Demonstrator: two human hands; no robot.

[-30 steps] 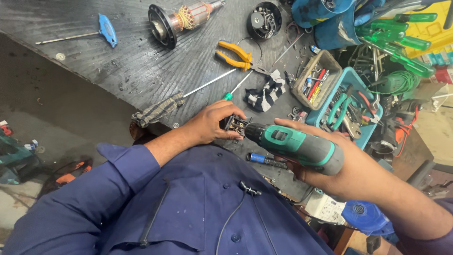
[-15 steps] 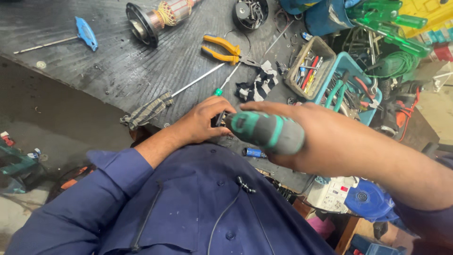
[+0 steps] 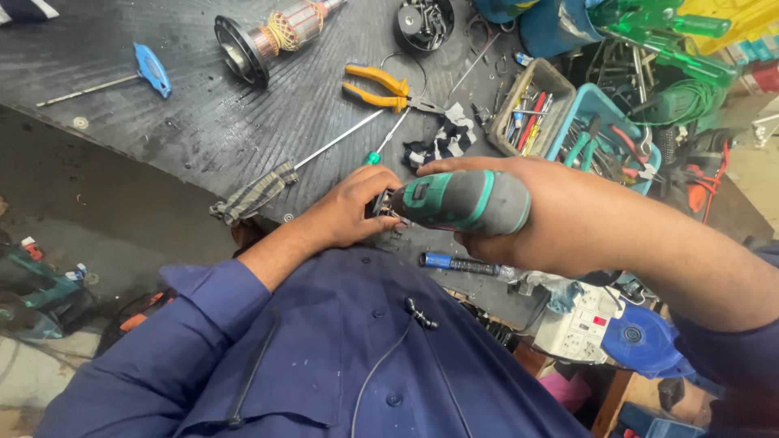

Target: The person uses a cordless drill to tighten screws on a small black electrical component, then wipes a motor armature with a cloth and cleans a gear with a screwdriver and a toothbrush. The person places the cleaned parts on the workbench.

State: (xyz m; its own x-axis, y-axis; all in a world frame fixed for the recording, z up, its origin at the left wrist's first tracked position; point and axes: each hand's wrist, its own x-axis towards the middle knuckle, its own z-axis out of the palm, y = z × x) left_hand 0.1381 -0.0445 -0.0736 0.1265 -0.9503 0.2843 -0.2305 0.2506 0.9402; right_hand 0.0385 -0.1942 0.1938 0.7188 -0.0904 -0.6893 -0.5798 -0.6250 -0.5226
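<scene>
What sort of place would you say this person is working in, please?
Most likely a power-tool repair workshop: a bare motor armature lies on the dark workbench, orange-handled pliers sit nearby, and trays of hand tools crowd the bench's far end.

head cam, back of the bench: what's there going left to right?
Blue T-handle key → motor armature → orange-handled pliers → grey tray of small tools → teal tray → green screwdrivers.
</scene>
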